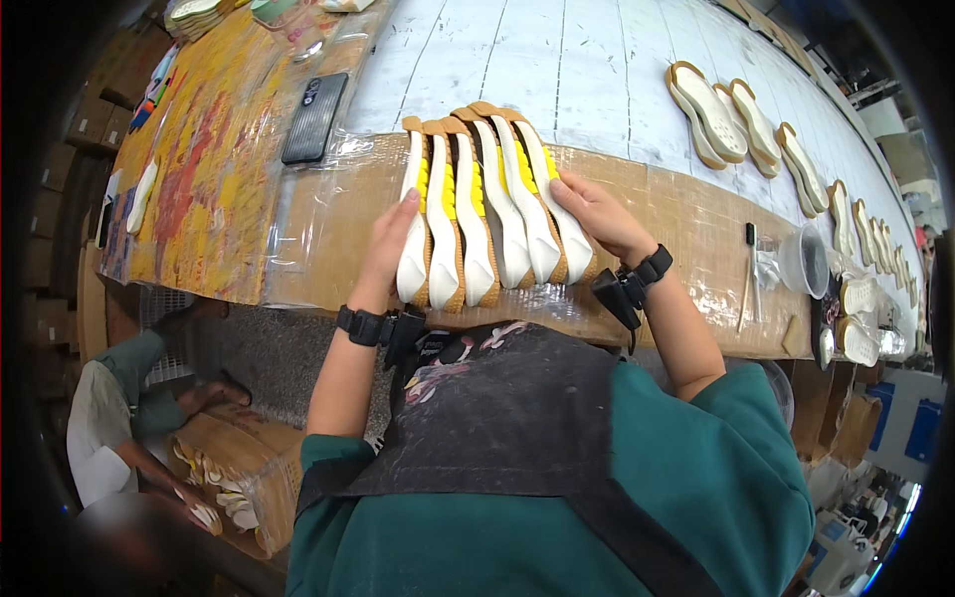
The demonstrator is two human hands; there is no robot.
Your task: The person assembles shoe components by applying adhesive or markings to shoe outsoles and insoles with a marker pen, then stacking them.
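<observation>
A row of several shoe soles [473, 219] stands on edge, pressed side by side, on the brown cardboard at the table's near edge. Each has a white sidewall and a tan bottom, and bright yellow patches show in the gaps between them. My left hand [391, 242] presses against the left end of the row. At the right end, my right hand [605, 219] grips the outermost sole with its thumb on top. Between them the two hands clamp the whole row. The fingers of my left hand are partly hidden.
A dark phone [315, 117] lies beyond my left hand. More soles [706, 114] line the white tabletop toward the far right. A clear plastic cup [803, 261] and a brush [748, 279] rest at right. Below left, another person reaches into a carton [269, 438] of soles.
</observation>
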